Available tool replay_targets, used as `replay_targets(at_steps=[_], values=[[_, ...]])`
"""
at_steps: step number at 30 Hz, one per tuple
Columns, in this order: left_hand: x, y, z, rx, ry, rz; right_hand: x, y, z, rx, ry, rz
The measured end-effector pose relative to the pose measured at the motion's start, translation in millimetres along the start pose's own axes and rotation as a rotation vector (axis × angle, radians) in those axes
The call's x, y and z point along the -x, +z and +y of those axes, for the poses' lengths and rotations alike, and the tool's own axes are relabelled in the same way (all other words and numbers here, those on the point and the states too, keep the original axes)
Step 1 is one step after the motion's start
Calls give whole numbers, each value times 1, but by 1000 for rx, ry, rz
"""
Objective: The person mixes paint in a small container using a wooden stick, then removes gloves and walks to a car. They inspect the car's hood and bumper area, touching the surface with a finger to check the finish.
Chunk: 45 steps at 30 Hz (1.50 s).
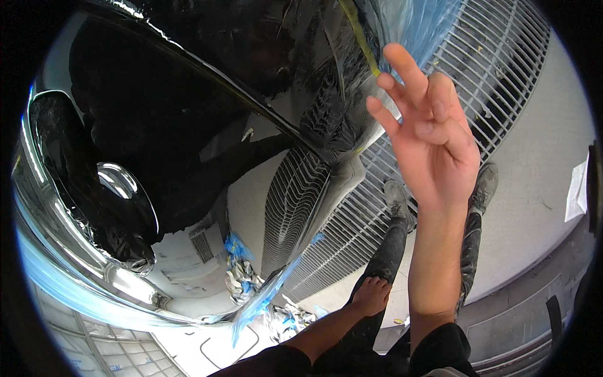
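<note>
Right hand [433, 141] raised, fingers spread wide, empty, just beside glossy black car panel [207, 125] on its left. Left hand [372, 295] low by thigh, loosely curled, holding nothing visible. Blue masking film [408, 25] above right hand's fingertips: likely light, soft, tear-prone; take by free edge. Panel likely stiff, slick, easily marked. Floor grate [502, 63] beyond the right hand.

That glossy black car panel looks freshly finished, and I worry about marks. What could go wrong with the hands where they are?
1. The right hand is raised open beside the black panel; a fingertip brushing it could leave a smudge.
2. The loose blue masking film hangs near the left hand, which might snag it.
3. The shoes stand on a floor grate, so footing may be uneven.
</note>
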<state>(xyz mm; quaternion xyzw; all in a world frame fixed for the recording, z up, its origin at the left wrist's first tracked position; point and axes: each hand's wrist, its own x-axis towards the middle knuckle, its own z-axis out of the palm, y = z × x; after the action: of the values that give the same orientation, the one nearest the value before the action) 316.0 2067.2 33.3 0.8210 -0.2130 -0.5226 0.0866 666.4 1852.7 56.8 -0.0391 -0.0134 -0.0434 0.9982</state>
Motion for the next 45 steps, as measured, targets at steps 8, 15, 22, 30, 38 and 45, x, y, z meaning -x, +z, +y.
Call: replay_targets(at_steps=[8, 15, 22, 30, 38, 45], values=[[1, 5, -2, 2, -12, 36, 22, 14, 18, -26, 45, 63], [3, 5, 1, 31, -33, 29, 39, 29, 33, 845, -222, 46], [9, 10, 0, 126, -62, 144, 52, 52, 62, 1548, -377, -30], [5, -22, 3, 304, -118, -62, 47, 56, 88, 1499, -444, -25], [4, -43, 3, 506, -189, -73, 48, 60, 104, 1522, -476, 26], [6, -51, 2, 569, -212, -82, 45, 64, 110, 1521, -500, 10]])
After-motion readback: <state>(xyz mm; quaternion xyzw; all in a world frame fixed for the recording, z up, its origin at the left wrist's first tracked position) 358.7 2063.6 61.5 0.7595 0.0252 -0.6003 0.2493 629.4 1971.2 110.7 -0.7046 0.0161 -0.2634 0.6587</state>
